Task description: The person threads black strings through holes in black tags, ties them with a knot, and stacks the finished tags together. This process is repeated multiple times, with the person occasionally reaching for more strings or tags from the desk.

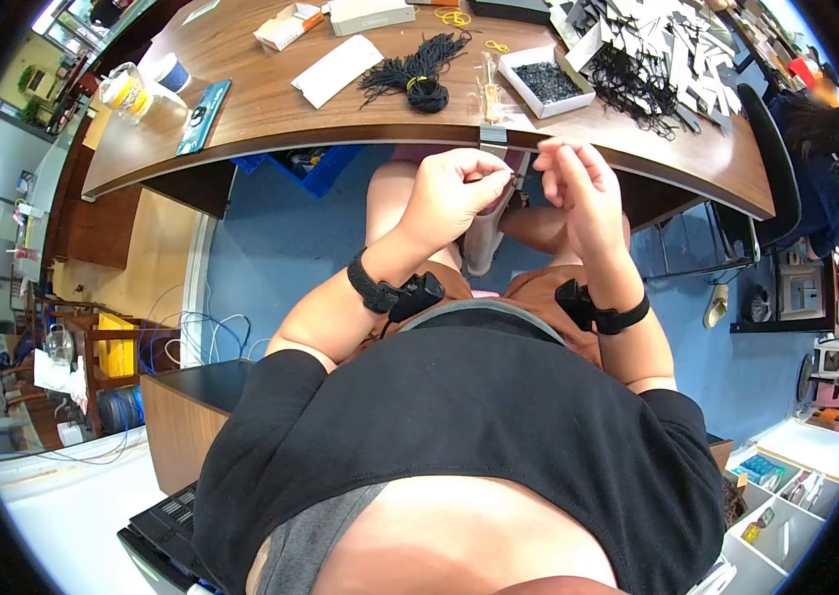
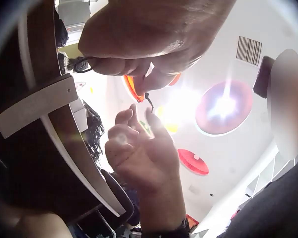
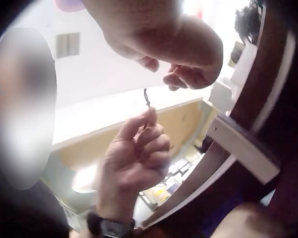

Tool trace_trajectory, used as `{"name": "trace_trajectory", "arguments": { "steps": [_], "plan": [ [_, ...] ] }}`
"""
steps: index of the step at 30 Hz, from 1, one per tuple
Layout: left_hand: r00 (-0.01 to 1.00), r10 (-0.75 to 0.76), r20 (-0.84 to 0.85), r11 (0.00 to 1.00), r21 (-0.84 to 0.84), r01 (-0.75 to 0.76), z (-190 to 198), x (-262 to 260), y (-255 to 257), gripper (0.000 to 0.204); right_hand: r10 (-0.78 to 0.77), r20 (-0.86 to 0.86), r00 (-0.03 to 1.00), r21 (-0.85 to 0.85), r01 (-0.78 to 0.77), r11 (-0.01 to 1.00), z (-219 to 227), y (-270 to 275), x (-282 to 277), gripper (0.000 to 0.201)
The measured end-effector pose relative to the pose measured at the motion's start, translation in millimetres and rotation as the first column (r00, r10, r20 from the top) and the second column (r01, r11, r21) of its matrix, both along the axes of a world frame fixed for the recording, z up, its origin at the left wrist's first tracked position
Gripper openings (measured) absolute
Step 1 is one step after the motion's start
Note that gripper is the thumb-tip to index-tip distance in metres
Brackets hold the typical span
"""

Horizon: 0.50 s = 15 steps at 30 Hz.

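Between thumb and forefinger, my left hand [image 1: 459, 193] pinches a short black cord [image 3: 146, 96]. Its knotted end sticks up past the fingertips in the right wrist view. In the left wrist view, the cord's end [image 2: 149, 100] points toward the other hand, and a dark loop [image 2: 81, 64] shows beside the curled fingers. My right hand [image 1: 583, 183] is raised opposite, fingers loosely bent and apart from the cord. Both hands are over the lap, just before the table edge, on either side of a pale bar [image 2: 39, 106] with a small hole, projecting from the edge.
On the wooden table [image 1: 271, 109] lie a bundle of black cords [image 1: 424, 74], a white box [image 1: 586, 97] of small black pieces, and a heap of white tags [image 1: 652, 55] with black cords. A flat white box [image 1: 336, 71] and a cup [image 1: 172, 74] stand left.
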State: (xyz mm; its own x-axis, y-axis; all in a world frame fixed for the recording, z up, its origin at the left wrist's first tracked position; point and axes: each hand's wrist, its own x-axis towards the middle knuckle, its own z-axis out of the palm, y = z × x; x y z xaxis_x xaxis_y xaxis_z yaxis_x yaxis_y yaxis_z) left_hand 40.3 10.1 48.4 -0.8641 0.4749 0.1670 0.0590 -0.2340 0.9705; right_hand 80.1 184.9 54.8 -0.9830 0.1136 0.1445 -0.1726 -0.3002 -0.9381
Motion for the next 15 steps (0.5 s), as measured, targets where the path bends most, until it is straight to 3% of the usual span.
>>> {"name": "trace_trajectory", "arguments": {
  "steps": [2,3,4,8,10,12,13,14,15],
  "plan": [
    [1.0,-0.026,-0.006,0.998,-0.061,0.026,-0.2,-2.0,-2.8,0.014,0.024,-0.07,0.997,0.205,-0.009,0.979,14.0,-10.6,5.0,0.016],
    [0.999,-0.04,0.004,0.997,-0.059,0.04,-1.7,-2.4,-1.9,0.014,0.085,-0.069,0.994,0.363,-0.054,0.93,8.0,-8.2,3.4,0.018],
    [0.999,-0.052,0.012,0.997,-0.055,0.052,-3.8,-3.6,-0.7,0.014,0.039,-0.112,0.993,0.529,0.026,0.848,5.3,-5.4,4.4,0.016],
    [0.997,0.011,0.078,0.998,-0.065,-0.006,-2.0,-7.6,-7.9,0.012,-0.166,-0.089,0.982,0.377,0.187,0.907,4.5,2.5,6.5,0.007],
    [0.978,-0.003,0.209,1.0,-0.014,0.006,-10.6,-17.0,-18.4,0.01,-0.183,-0.074,0.98,0.33,0.197,0.923,-2.4,12.5,6.4,0.003],
    [0.966,-0.038,0.257,0.999,0.032,0.03,-12.2,-21.1,-24.6,0.009,-0.146,-0.067,0.987,0.568,0.158,0.807,-10.4,16.2,5.0,0.005],
    [0.975,-0.005,0.223,0.999,-0.046,0.016,-10.2,-19.8,-23.8,0.008,-0.072,-0.079,0.994,0.68,0.107,0.725,-10.6,13.5,4.5,0.007],
    [0.975,-0.032,0.218,0.997,-0.067,0.047,-7.7,-18.7,-21.6,0.009,-0.018,-0.194,0.981,0.752,0.16,0.639,-8.7,10.6,5.6,0.011],
    [0.975,-0.06,0.215,0.993,-0.089,0.081,-6.3,-17.6,-18.7,0.009,-0.033,-0.204,0.978,0.724,0.173,0.668,2.3,0.2,6.7,0.012]
  ]
}}
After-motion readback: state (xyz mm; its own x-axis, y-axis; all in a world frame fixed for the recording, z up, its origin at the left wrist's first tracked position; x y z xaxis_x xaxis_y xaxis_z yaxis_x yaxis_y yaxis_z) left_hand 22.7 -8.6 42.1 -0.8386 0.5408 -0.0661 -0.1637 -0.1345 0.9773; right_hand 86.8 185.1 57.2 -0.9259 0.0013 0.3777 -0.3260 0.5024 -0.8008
